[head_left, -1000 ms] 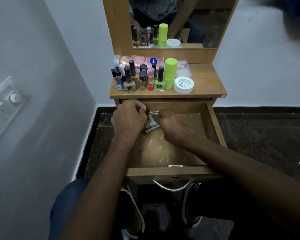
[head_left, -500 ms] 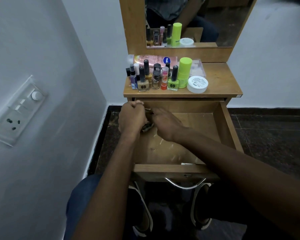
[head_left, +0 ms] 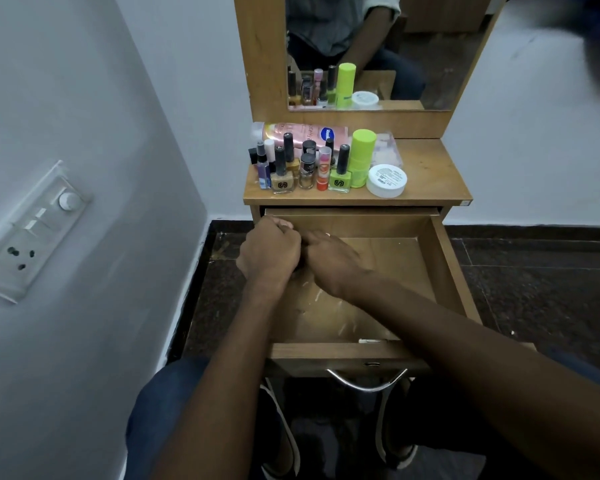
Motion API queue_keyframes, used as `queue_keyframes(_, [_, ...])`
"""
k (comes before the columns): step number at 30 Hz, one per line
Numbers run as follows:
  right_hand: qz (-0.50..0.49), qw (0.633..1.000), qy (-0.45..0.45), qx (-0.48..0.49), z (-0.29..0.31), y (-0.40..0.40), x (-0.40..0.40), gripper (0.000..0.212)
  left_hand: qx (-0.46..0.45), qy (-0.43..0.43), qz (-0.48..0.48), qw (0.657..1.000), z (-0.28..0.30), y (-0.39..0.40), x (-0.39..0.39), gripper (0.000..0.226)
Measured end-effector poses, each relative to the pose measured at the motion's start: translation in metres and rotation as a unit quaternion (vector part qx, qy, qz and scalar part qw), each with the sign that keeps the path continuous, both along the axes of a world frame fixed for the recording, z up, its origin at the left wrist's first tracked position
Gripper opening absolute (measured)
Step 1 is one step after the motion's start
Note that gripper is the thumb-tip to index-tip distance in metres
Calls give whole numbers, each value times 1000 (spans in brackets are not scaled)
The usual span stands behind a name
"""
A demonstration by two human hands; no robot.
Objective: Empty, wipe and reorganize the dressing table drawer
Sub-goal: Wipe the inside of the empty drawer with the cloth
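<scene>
Head view gives me both sets of fingers curled together at the far-left corner of the pulled-out wooden drawer, left hand fisted, right hand touching it, what they grip hidden, cosmetics bottles crowding the tabletop above.

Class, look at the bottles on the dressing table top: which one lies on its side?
The pink lotion bottle at the back lies flat; every other bottle stands upright in front of it.
</scene>
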State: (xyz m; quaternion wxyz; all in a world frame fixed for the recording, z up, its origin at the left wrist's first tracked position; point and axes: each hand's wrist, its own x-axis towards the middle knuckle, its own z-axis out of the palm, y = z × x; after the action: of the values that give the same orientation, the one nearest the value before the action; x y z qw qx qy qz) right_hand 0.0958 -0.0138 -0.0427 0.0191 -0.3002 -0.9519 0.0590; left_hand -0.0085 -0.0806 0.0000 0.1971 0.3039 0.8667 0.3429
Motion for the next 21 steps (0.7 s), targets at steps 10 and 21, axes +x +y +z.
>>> queue_keyframes(10, [-269, 961, -46, 34, 16, 26, 64, 21, -45, 136, -67, 987, -9, 0, 10, 23])
queue_keyframes(21, [-209, 960, -125, 137, 23, 56, 110, 21, -47, 148, -169, 973, -15, 2, 11, 15])
